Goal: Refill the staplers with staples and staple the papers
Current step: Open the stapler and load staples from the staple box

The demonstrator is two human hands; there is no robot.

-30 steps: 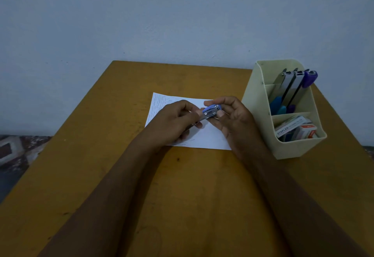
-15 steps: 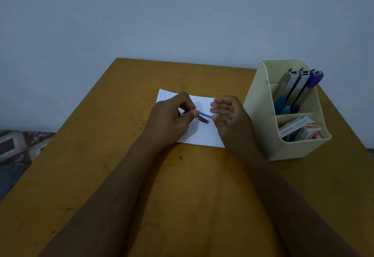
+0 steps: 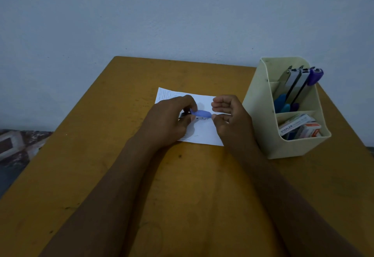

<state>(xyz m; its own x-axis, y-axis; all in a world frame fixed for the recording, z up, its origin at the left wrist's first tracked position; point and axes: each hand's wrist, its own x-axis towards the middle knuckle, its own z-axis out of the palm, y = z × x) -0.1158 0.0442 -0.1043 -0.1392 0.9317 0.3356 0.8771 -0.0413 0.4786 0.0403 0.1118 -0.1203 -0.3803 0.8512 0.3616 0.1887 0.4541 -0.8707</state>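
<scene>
Slippage is the chief risk for the small blue stapler (image 3: 201, 113), held just above the paper (image 3: 204, 135) in the middle of the tabletop (image 3: 182, 185). The left hand (image 3: 168, 123) grips its near end with curled fingers; the right hand (image 3: 232, 119), fingers loosely curled, meets the other end at the thumb, though I cannot tell whether it pinches or merely touches. If the lid springs under so small a hold, staples could scatter or a fingertip get nipped. The staple boxes (image 3: 299, 129) sit well apart in the organizer (image 3: 261, 119).
</scene>
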